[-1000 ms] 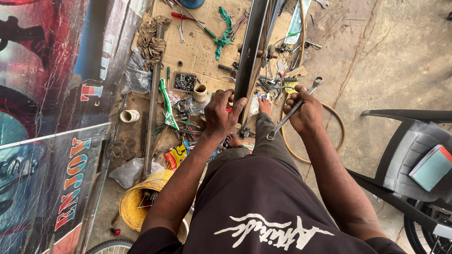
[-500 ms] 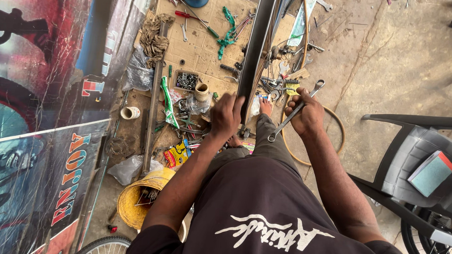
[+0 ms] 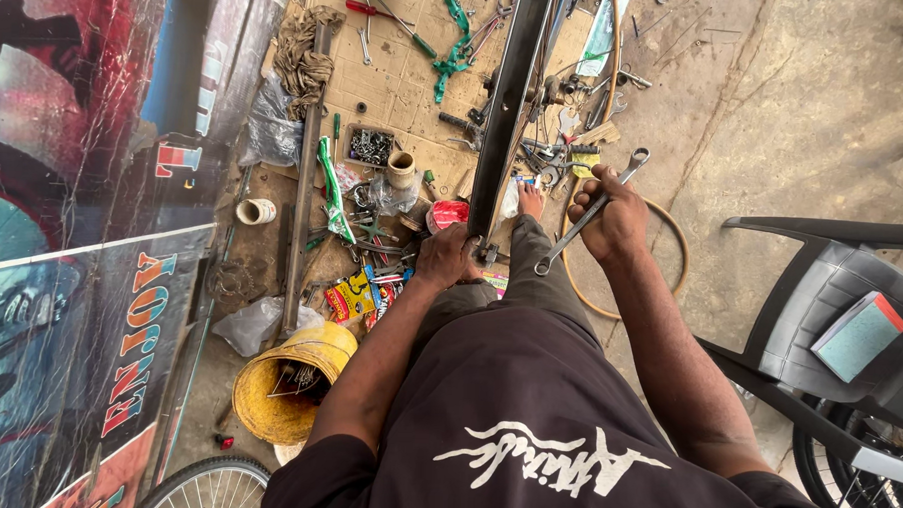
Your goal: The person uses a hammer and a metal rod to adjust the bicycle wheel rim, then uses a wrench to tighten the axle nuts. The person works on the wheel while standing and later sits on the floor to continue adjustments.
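Note:
I look down at a dark bicycle wheel standing upright in front of me. My left hand grips the hub area at the bottom of the wheel, fingers closed around it. My right hand is closed on a long silver wrench, which runs diagonally from a ring end at upper right down to an open end beside the hub. My bare foot rests on the floor just past the hub.
Cardboard on the floor holds several scattered tools, a green part and a red screwdriver. A yellow bucket sits at lower left, a long metal bar beside it. A black plastic chair stands at right, wheels at both lower corners.
My left hand slid down from the rim to the hub. The right hand with the wrench shifted slightly right, and the view moved a little closer.

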